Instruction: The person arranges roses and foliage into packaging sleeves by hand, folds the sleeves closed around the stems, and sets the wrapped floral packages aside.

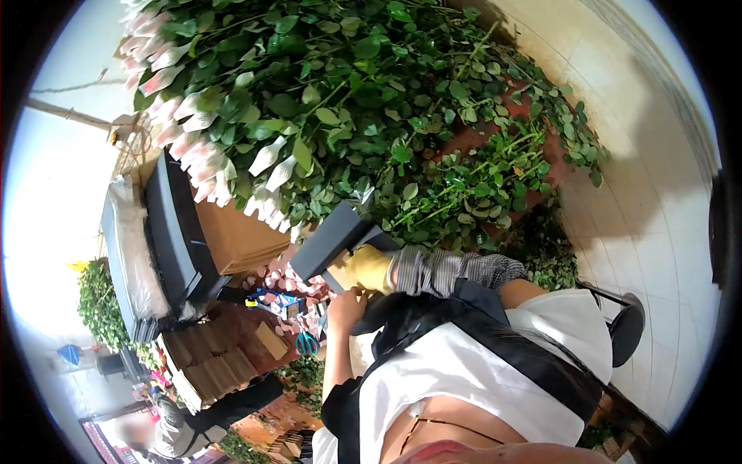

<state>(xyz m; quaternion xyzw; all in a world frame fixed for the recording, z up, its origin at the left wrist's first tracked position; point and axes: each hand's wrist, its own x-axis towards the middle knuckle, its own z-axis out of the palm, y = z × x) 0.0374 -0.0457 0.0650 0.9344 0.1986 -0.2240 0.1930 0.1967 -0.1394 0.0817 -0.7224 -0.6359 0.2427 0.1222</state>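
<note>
My right hand [369,268], in a yellow glove with a checked sleeve, is closed on a piece of brown cardboard [338,273]. A dark grey folded sheet [328,240] lies against that cardboard. My left hand [347,308] is bare, its fingers pinched at the cardboard's lower edge, close to the glove. Just above the hands, leafy stems [371,124] form a large heap. Pale pink flower heads in white netting [202,164] line the heap's left side. Teal-handled scissors [307,342] lie below and left of my left hand.
Left of the hands are stacked dark sheets [174,232], brown cardboard [236,236] and a cardboard stack [207,363]. A blue box [287,306] lies near loose pink petals. A person [182,425] is at the lower left. A dark stool [627,329] stands at the right.
</note>
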